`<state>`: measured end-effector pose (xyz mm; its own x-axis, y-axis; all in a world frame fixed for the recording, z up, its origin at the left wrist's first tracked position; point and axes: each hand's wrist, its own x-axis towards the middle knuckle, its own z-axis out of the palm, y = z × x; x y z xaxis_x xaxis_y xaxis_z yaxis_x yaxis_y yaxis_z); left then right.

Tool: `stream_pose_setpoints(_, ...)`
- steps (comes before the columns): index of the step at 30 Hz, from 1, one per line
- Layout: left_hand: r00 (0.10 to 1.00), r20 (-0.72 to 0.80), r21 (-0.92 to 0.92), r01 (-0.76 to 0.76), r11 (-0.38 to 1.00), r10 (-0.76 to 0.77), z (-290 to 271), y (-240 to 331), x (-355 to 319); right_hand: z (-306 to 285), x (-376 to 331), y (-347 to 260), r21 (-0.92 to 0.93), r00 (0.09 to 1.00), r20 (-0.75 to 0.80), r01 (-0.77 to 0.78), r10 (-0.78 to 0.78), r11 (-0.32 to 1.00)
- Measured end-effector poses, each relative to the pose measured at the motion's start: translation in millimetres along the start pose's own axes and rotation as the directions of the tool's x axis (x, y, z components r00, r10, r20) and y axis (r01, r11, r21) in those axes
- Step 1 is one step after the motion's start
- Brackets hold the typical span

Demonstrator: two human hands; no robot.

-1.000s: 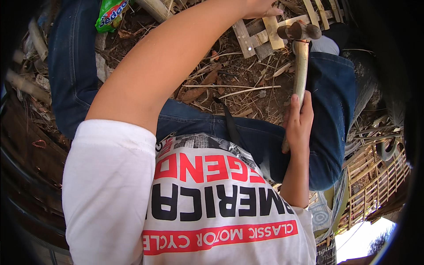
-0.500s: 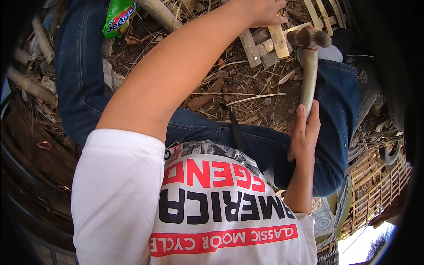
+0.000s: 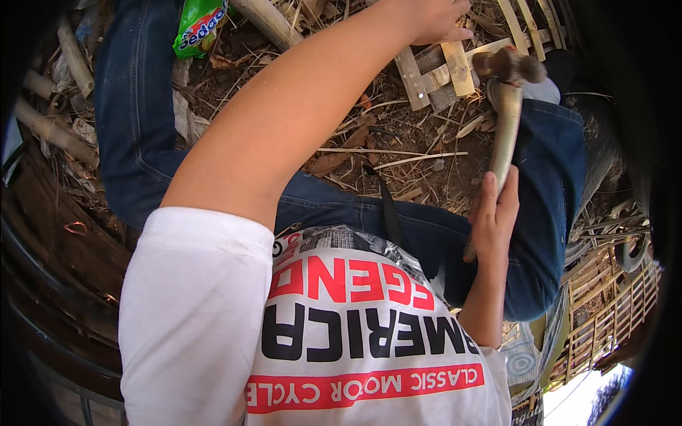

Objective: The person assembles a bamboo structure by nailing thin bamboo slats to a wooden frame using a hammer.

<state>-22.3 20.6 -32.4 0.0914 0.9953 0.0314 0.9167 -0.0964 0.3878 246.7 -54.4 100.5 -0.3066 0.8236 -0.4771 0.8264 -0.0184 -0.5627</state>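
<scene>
My right hand [image 3: 495,213] is wrapped round the lower part of a hammer's pale wooden handle. The hammer [image 3: 506,128] points away from me, its rusty brown metal head raised near my right shin, just right of the slats. At the top edge my left hand [image 3: 435,20] is over a framework of light wooden slats [image 3: 458,69], thumb out and the other fingers curled. The picture's edge cuts that hand off, and what its fingers grip cannot be made out. A nail head [image 3: 420,95] shows in one slat's end.
My jeans-clad legs [image 3: 135,92] frame the littered ground, with dry leaves and thin strips [image 3: 419,160]. A green packet [image 3: 199,28] lies at the far left, near round poles [image 3: 266,21]. A woven bamboo panel [image 3: 611,305] stands at the right.
The whole view has shifted slightly, so most things sit a little further right and lower. The hammer has swung slightly to the right of the slats. Both hands keep their holds.
</scene>
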Motion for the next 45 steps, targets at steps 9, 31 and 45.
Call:
stream_pose_setpoints(9,0.992,-0.123,0.038,-0.011,0.999,0.016,13.1,-10.3,-1.4,-28.7,-8.6,-34.3,0.068,0.989,-0.130,0.078,-0.069,0.995)
stream_pose_setpoints(31,0.918,-0.396,-0.038,-0.038,0.999,0.019,-12.0,-15.8,-8.0,-15.1,-5.0,-13.7,0.114,0.992,0.023,-0.127,0.125,0.985)
stream_pose_setpoints(45,0.683,0.538,-0.839,0.374,-0.395,-0.494,-27.8,55.4,-107.3,-24.0,-0.1,-24.3,0.488,0.984,0.009,-0.158,0.176,0.859)
